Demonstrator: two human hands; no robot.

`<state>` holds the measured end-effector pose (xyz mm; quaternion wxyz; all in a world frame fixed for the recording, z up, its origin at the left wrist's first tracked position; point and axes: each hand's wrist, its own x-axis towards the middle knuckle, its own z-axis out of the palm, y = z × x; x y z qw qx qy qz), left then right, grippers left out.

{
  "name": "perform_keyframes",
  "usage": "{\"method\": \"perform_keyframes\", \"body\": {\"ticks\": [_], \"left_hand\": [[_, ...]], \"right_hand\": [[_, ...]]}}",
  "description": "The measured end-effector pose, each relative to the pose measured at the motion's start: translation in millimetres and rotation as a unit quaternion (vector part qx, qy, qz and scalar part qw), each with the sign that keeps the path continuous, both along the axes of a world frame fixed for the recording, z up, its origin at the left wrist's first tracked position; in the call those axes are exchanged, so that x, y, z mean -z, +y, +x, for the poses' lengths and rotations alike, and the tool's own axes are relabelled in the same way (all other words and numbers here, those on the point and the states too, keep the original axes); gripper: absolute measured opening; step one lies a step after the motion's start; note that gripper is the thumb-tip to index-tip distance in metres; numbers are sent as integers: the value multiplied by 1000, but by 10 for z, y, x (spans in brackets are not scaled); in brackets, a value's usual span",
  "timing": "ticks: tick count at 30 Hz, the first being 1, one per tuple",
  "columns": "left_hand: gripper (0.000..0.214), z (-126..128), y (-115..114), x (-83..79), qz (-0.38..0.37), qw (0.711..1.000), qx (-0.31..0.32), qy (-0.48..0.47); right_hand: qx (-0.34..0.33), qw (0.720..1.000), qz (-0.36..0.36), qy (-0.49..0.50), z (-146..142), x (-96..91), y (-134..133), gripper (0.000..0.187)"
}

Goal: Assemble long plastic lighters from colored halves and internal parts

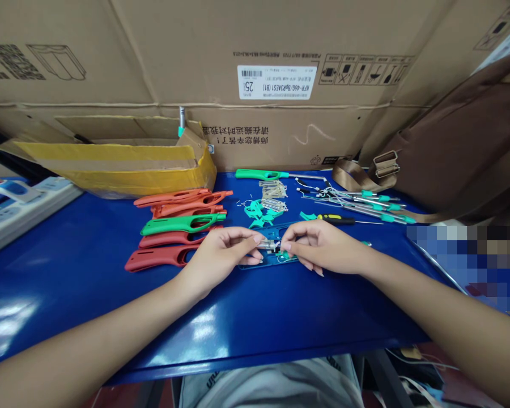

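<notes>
Thumb and fingers of our left hand (221, 249) pinch a small, clear plastic cylindrical piece (267, 244), which juts from the fingertips toward our right hand (312, 243). In the head view, our right fingertips are drawn together just beside its far end, near a thin white wire (284, 260); we cannot tell whether they grip it. Beneath both hands, on the glossy blue table (238, 317), we see a translucent blue plastic handle shell (255, 264), partly covered by our fingers.

Beside our left hand lie red and orange plastic handles (157, 258) with one bright green plastic handle (165, 225) among them. Beyond our hands are loose teal plastic bits (261, 216) and stacked clear parts (273, 189). A yellow-and-black screwdriver (335, 219) lies just past our right hand, near slim metal rods with teal collars (385, 198).

Behind the table we face a large brown cardboard sheet (165, 68), its print upside down. On its white paper label (276, 83) we read "KFR-46G/BpR3AES1 (B1)" and "25" beside a barcode. Lower down, black Chinese lettering (238, 135) reads "师傅您辛苦了!" and "请在搬运时对我温", running behind a yellow-taped cardboard box (153, 182). The label's finer print is too small for us.
</notes>
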<state>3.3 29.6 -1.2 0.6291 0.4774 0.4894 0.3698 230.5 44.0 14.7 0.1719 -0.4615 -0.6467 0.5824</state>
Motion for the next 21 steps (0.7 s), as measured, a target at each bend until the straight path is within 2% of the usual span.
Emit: {"method": "perform_keyframes", "body": {"ticks": [21], "left_hand": [[33,5,-12,29,17,1000,6,17]], "right_hand": [[-8,1000,8,-24,5,23,11,17]]}}
